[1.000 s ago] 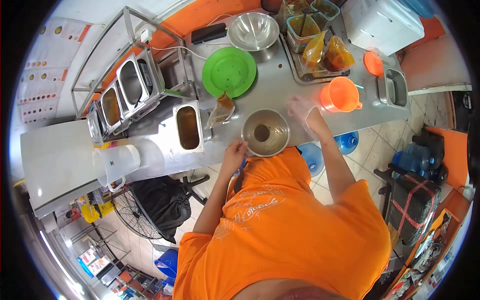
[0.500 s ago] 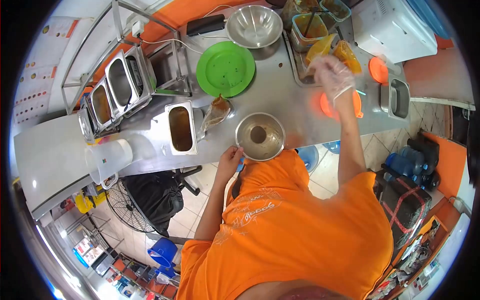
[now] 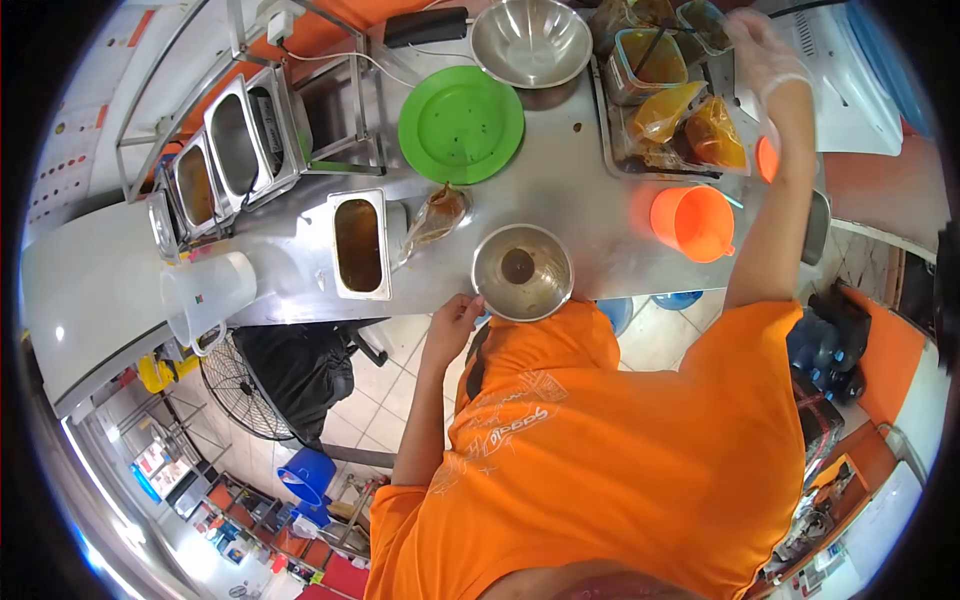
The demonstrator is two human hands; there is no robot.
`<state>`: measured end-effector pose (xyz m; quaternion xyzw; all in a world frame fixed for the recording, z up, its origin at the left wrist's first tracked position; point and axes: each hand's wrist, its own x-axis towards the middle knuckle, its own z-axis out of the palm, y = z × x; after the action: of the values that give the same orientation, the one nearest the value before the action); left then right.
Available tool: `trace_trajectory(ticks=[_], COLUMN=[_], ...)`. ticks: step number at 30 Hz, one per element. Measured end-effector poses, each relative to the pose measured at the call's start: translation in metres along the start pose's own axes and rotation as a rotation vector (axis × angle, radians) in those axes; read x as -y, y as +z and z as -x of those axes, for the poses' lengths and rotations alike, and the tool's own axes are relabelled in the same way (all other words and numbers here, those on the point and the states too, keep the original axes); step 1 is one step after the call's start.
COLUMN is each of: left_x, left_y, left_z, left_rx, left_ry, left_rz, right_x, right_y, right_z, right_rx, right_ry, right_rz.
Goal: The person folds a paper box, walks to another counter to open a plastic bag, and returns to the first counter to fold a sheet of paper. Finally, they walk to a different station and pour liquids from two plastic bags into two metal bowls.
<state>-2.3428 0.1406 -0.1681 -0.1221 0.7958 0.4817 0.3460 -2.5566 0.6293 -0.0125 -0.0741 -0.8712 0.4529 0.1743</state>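
Note:
A small steel bowl (image 3: 553,265) with a little brown liquid in it sits at the counter's front edge. My left hand (image 3: 458,322) pinches its rim on the left side. My right hand (image 3: 765,55), in a clear plastic glove, reaches to the far right of the counter. It is beside a rectangular plastic container (image 3: 703,22) and in front of the white box (image 3: 850,85). Its fingers are blurred, so I cannot make out whether they hold anything. Left of the bowl lies a clear bag with brown contents (image 3: 437,215).
A metal tray (image 3: 625,165) carries a sauce tub (image 3: 648,62) and two bags of orange sauce (image 3: 715,135). An orange jug (image 3: 692,222) stands nearer. Farther back are a green plate (image 3: 460,125) and a large steel bowl (image 3: 532,45). A steel pan of brown sauce (image 3: 360,245) stands left.
My right hand has moved from above the sauce bags and orange jug to the far right, uncovering both. My left hand stays at the bowl's rim. The camera view has shifted slightly.

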Motion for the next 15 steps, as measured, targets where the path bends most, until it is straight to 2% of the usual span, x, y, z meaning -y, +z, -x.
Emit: trace_trajectory(ticks=[2, 4, 5, 7, 9, 10, 11, 12, 13, 14, 15], left_x=[-0.001, 0.000, 0.001, -0.008, -0.025, -0.033, -0.041, -0.050, -0.057, -0.063, -0.071], left_y=[0.002, 0.004, 0.005, 0.007, 0.005, 0.004, 0.003, 0.002, 0.000, -0.001, -0.002], left_z=[0.002, 0.001, 0.000, 0.001, 0.005, 0.009, 0.013, 0.016, 0.017, 0.018, 0.018], left_rx=[-0.035, -0.044, -0.056, -0.070, -0.115, -0.115, -0.082, -0.046, -0.044, 0.056, 0.154], left_ry=[-0.004, -0.008, -0.006, 0.002, 0.073, 0.070, 0.045, 0.024, 0.027, 0.034, 0.041], left_rz=[0.032, 0.021, -0.001, -0.081, -0.352, -0.360, -0.539, -0.719, -0.732, -0.748, -0.762], right_x=[0.012, 0.006, -0.005, -0.025, -0.021, -0.021, -0.032, -0.049, -0.062, -0.068, -0.076], right_y=[-0.020, -0.029, -0.029, -0.025, -0.014, -0.008, -0.004, 0.001, 0.005, 0.010, 0.011], right_z=[0.017, 0.040, 0.053, 0.081, 0.102, 0.110, 0.115, 0.118, 0.120, 0.123, 0.124], right_rx=[0.002, 0.123, 0.129, 0.216, 0.231, 0.241, 0.240, 0.158, 0.074, -0.057, -0.064], right_ry=[0.199, 0.551, 0.552, 0.549, 0.536, 0.517, 0.525, 0.541, 0.558, 0.518, 0.529], right_rz=[0.320, 0.280, 0.287, 0.528, 0.634, 0.739, 0.730, 0.746, 0.762, 0.752, 0.745])
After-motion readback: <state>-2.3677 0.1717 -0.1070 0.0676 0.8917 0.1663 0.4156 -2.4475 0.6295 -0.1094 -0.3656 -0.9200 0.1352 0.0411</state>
